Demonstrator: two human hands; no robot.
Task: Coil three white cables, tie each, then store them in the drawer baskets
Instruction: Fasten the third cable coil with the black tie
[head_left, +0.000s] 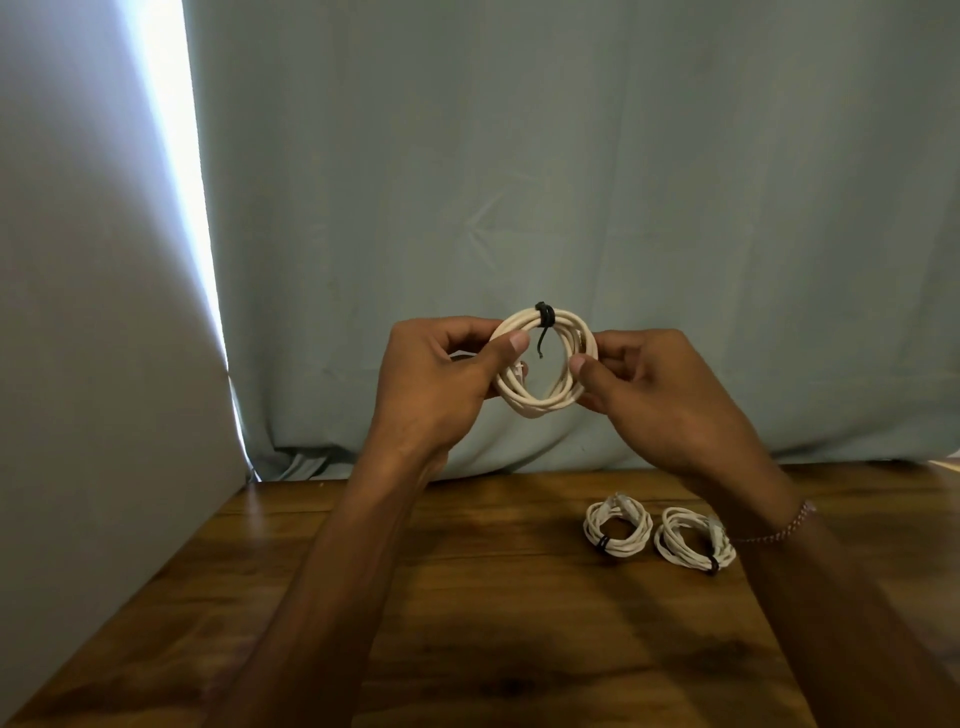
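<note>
Your left hand (441, 379) and right hand (639, 384) pinch the third coil (543, 364) aloft, black tie (544, 314) on; two tied coils (618, 525) rest on the worktop (467, 597); next, likely storing; no drawer visible

Held-up white cable coil (540, 400): several loops, upright, facing the camera, raised above the wooden surface, bound at top by a black tie (545, 315) with a loose tail hanging into the ring. Two more white coils lying flat, side by side on the wood at right: nearer-centre coil (618, 526), right-hand coil (693, 540), each cinched with a black tie
</note>
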